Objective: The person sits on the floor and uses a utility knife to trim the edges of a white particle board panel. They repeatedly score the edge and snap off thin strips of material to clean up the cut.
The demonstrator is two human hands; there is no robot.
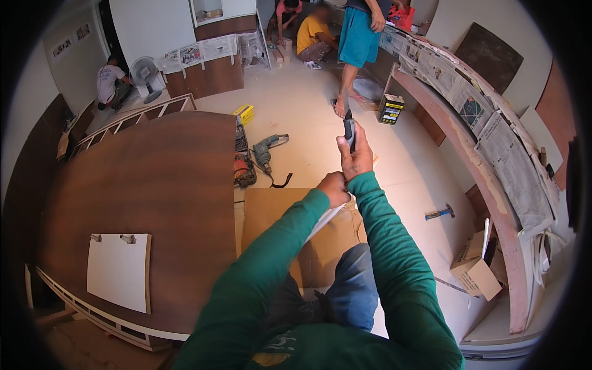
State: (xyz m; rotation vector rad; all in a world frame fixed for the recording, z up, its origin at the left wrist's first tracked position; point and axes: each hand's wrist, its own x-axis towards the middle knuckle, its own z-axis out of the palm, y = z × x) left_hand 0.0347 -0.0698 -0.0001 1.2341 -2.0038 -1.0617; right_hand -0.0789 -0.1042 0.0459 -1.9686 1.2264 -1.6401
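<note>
My right hand (pixel 357 157) is wrapped round a bladed hand tool (pixel 349 132) with a grey-and-black handle. Its narrow dark blade points away from me; whether it is a knife or a saw I cannot tell. Close beside the right wrist, my left hand (pixel 334 189) is closed on what looks like a pale, narrow strip (pixel 325 223), which slants down toward my lap. The forearms hide part of the strip. Below my hands a flat sheet of brown cardboard (pixel 271 213) lies on the floor.
To the left stands a large curved brown panel (pixel 142 179) with a white board (pixel 117 271) on it. A power drill (pixel 264 151) and a red tool in a case lie beyond. A hammer (pixel 439 213), an open carton (pixel 476 265) and a curved newspaper-covered counter (pixel 459 92) are right. Several people are farther off.
</note>
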